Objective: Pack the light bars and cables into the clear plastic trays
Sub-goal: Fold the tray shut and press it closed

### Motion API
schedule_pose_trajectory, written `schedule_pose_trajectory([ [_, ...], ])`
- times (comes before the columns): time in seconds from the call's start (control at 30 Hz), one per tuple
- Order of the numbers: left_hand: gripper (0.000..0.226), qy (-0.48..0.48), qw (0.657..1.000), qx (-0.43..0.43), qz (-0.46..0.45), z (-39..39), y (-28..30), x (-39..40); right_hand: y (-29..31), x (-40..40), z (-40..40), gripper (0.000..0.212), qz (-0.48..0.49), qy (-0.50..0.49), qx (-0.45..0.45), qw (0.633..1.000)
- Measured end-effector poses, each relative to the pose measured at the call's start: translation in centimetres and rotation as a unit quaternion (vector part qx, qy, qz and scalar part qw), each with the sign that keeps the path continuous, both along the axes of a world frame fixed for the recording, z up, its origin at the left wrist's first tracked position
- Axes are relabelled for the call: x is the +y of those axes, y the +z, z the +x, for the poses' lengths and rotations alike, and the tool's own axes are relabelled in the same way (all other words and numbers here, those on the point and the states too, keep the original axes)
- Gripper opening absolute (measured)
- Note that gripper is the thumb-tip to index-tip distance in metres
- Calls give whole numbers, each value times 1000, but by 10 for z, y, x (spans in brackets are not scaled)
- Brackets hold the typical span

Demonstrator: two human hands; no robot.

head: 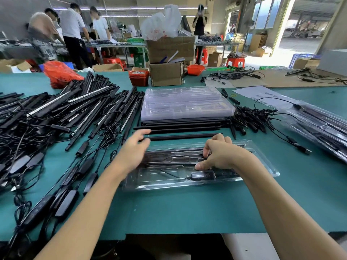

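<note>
Now left hand (134, 147) relaxed above tray (262, 166); right hand (216, 156) pinching bar (180, 158) inside.

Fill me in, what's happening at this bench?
A person is packing light-bar kits at a green table. The clear plastic tray in front of them already holds black parts and an inline controller. The right hand presses pieces down into the tray with curled fingers; the left hand reaches toward a loose black bar just beyond it. Empty trays are stacked behind, and a heap of light bars and cables lies to the left.
</note>
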State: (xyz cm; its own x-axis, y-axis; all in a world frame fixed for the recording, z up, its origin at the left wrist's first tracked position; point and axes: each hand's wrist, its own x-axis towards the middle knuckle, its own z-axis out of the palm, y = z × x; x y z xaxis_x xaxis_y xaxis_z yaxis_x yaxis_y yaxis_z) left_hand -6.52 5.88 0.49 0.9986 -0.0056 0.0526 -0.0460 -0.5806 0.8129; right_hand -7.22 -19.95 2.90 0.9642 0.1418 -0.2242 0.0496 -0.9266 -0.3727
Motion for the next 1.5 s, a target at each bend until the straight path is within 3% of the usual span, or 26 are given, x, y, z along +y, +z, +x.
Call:
schedule_pose_trajectory([
  [0.03,30,33,999,-20,-31,-3,3,9,0,-1,0,43,4,-2,3,1000],
  [0.13,24,93,993,-62,46,-10,5,36,0,-2,-1,42,14,-8,8,1000],
  [0.33,19,12,993,88,78,-24,11,57,3,-1,1,40,15,-14,22,1000],
  [0.6,27,-28,987,127,99,-37,11,74,5,2,2,40,7,-27,35,999],
  [0.73,28,-35,963,166,211,-31,19,75,4,4,1,49,3,-42,27,999],
  [0.83,43,9,961,185,204,-20,22,61,3,8,-2,70,-20,-49,3,999],
  [1.0,64,97,965,84,228,5,5,12,4,11,-4,81,-45,-40,3,998],
  [1.13,60,116,924,71,358,10,-17,-16,6,8,-4,82,-45,-23,14,999],
  [1.2,66,115,918,51,376,11,-21,-15,8,6,-3,82,-43,-18,23,999],
  [1.33,107,87,923,62,370,7,-18,-12,9,6,-1,84,-50,-11,32,998],
  [1.5,107,61,913,78,395,10,-15,-13,7,13,1,89,-70,-20,29,997],
])
